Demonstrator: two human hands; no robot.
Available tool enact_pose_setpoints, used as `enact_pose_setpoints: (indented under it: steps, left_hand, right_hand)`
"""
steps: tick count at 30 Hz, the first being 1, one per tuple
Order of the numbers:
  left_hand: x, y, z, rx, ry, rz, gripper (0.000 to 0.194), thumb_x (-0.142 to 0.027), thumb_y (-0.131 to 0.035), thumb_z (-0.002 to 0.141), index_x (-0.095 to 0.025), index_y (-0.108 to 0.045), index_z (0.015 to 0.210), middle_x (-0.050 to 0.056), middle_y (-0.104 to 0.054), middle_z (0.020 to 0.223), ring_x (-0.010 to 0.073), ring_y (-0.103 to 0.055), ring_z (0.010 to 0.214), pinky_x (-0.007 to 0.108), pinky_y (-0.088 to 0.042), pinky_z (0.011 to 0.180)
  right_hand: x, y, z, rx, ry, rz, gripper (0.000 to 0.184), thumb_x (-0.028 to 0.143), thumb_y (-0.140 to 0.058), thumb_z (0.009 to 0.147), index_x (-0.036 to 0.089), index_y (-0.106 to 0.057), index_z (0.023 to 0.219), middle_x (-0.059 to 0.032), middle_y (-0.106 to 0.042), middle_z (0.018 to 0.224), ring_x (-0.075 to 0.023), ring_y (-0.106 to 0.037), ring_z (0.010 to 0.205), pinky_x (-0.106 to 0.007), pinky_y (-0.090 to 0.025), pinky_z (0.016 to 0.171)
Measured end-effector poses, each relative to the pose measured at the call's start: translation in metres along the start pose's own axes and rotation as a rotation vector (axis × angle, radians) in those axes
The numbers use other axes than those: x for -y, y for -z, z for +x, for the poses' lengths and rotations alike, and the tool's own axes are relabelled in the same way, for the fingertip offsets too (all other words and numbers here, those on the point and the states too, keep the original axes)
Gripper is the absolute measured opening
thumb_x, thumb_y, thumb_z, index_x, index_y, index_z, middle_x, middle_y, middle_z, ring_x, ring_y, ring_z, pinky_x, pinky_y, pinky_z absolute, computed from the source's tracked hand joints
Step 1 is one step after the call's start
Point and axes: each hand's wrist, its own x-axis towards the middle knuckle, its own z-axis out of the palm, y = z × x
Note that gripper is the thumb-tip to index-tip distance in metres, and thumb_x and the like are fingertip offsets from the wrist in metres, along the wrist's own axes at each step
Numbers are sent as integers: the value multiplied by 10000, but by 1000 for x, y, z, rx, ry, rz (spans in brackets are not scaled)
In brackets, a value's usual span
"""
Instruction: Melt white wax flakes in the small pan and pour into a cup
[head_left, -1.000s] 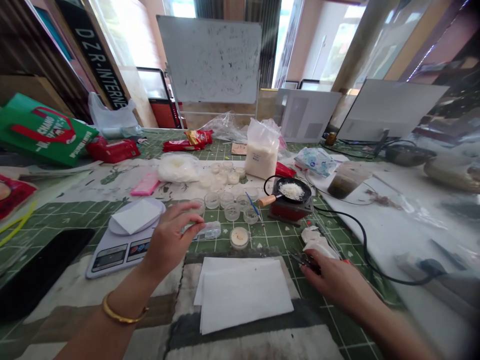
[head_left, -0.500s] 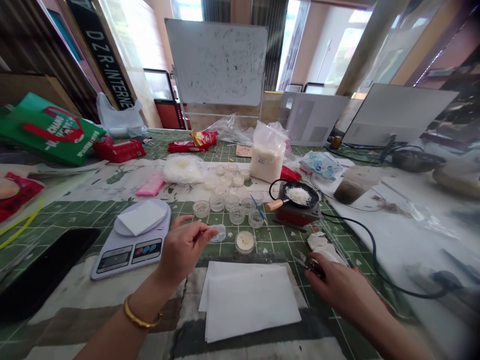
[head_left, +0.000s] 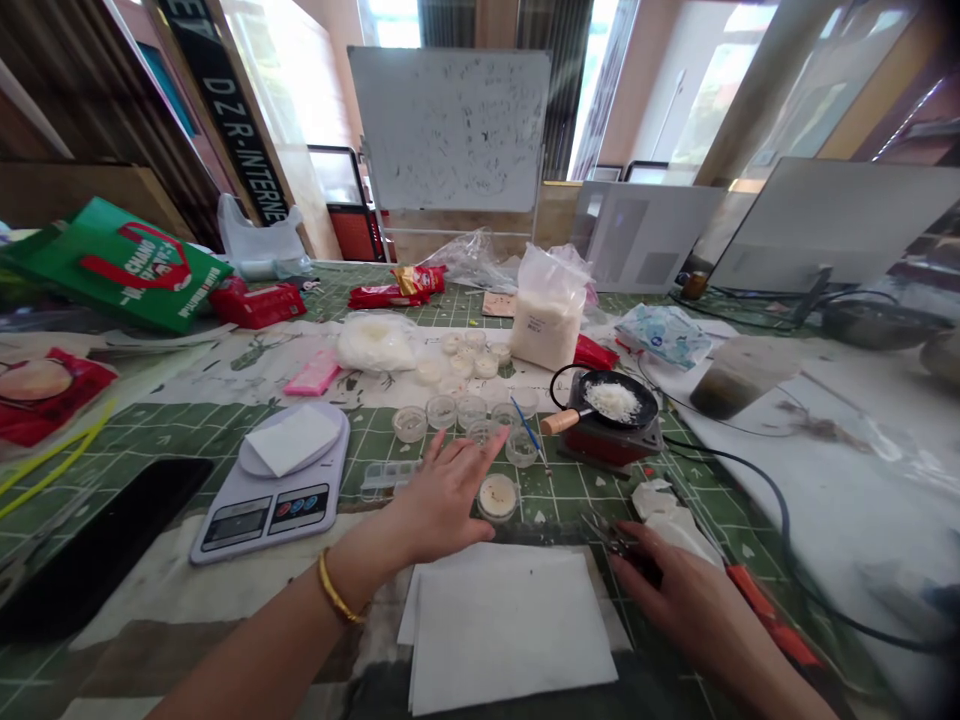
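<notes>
Paper lies nearest the camera: white sheets point(head_left: 510, 625), matte and rectangular, stacked slightly askew on the green gridded mat point(head_left: 585, 490), their count hard to tell. The left hand point(head_left: 442, 495) hovers flat and released above the mat, fingers spread and holding nothing, its fingertips reaching toward a small round dish point(head_left: 498, 495) of clear plastic filled with a pale, creamy solid; the dish sits just beside the hand's right edge. A gold bangle point(head_left: 335, 590) rings that wrist. To the hand's left lies a clear, ridged plastic strip point(head_left: 390, 475), partly hidden by the hand. The right hand point(head_left: 675, 590) rests on the mat near the paper's right edge, fingers curled over dark metal tweezers point(head_left: 611, 530); whether it truly grips them I cannot tell. An orange-handled tool point(head_left: 772, 615) pokes out beyond that hand, its tip hidden.

Behind the left hand stand small clear round cups point(head_left: 441, 410), about five in the near row, more farther back, blurred. One white digital scale point(head_left: 274, 490) carries a folded white sheet. One small black pan point(head_left: 616, 402) with a wooden handle holds white flakes atop a red burner. One plastic bag of white granules point(head_left: 546, 310) stands upright behind it. A crumpled white tissue point(head_left: 664, 505) lies beside the black cable point(head_left: 757, 480).
</notes>
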Motion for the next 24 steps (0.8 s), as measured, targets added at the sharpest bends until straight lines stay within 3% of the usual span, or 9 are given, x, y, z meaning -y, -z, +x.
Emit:
enact_pose_setpoints:
  steps: [8,16,19,21,24]
  left_hand:
    - [1,-7,16,95,-76,30,1073,-198,-650,709,-256,72,1499,90,-543,1205,309,-445,1198,589,-73,1135]
    - [4,-22,23,64,-101,11,999,-158,-583,696,-227,2,1503,80,-572,1087,288,-505,1097,569,-156,1125]
    - [11,-8,27,-19,-82,-60,966,-201,-603,707,-235,-58,1504,69,-585,1079,274,-525,1080,543,-183,1124]
    - [23,13,36,-94,-37,-82,943,-253,-620,723,-229,-96,1506,66,-597,1069,270,-546,1045,535,-233,1102]
    - [54,54,62,-168,140,-51,975,-298,-673,692,-190,-150,1508,78,-613,1075,272,-574,1016,438,-390,995]
  right_hand:
    - [-5,-4,3,-22,33,150,459,482,-447,879,196,-653,1173,-68,-763,936,-254,-715,863,-333,-534,726]
    - [-2,-5,0,-65,19,235,419,461,-469,864,208,-675,1127,-69,-766,922,-250,-716,831,-317,-536,700]
    - [-1,-2,1,-41,10,240,427,463,-477,861,206,-677,1138,-64,-770,908,-244,-720,812,-306,-541,689]
    - [0,1,3,19,16,231,445,458,-474,864,194,-670,1163,-64,-770,939,-238,-724,833,-296,-551,710]
    - [0,6,5,92,41,214,457,446,-466,868,180,-671,1179,-79,-757,1035,-239,-724,900,-287,-562,758]
